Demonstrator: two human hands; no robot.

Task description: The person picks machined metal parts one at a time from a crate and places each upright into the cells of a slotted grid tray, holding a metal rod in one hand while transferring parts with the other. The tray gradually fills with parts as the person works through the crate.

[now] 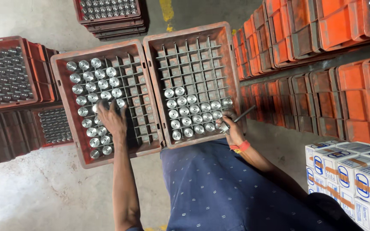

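Two red plastic gridded crates are sitting side by side, rims touching, hemmed in by stacked red crates to the right and left; bare concrete floor is lying open below. Left hand is spreading loosely over shiny metal cylinders in the left crate, fingertips touching them. Right hand is pinching a thin dark rod at the right crate rim.

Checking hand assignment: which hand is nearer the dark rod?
Right. The right hand grips the dark rod; the left hand rests on the other crate.
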